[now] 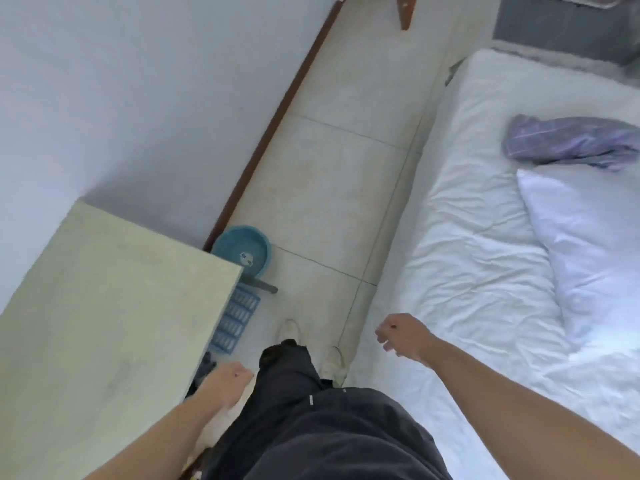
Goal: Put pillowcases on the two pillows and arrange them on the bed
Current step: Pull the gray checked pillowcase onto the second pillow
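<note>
The person stood in the aisle between a pale table (pixel 104 306) and the bed (pixel 478 271), dark trousers and light shoes nearest the camera. The left hand (pixel 230 379) hung at the table's near right corner, fingers loosely curled and holding nothing. The right hand (pixel 398 336) hovered over the bed's near left edge, forearm reaching forward and wrist bent, fingers likewise loosely curled around nothing; neither hand touched any bedding.

Farther along, a bare white pillow (pixel 588 251) lay on the sheet toward the bed's right side, its long axis running roughly along the bed's length, one corner pointing away from the person. Just beyond that corner, touching or nearly touching it, sat a crumpled lilac striped pillowcase (pixel 568 140). Both lay ahead and to the right of the right hand, well apart from it, so that hand was plainly the nearer one for a first reach. Only one pillow showed clearly; no pillow appeared covered yet.

On the floor by the table stood a blue basin (pixel 242 251) and a blue crate (pixel 235 320).
</note>
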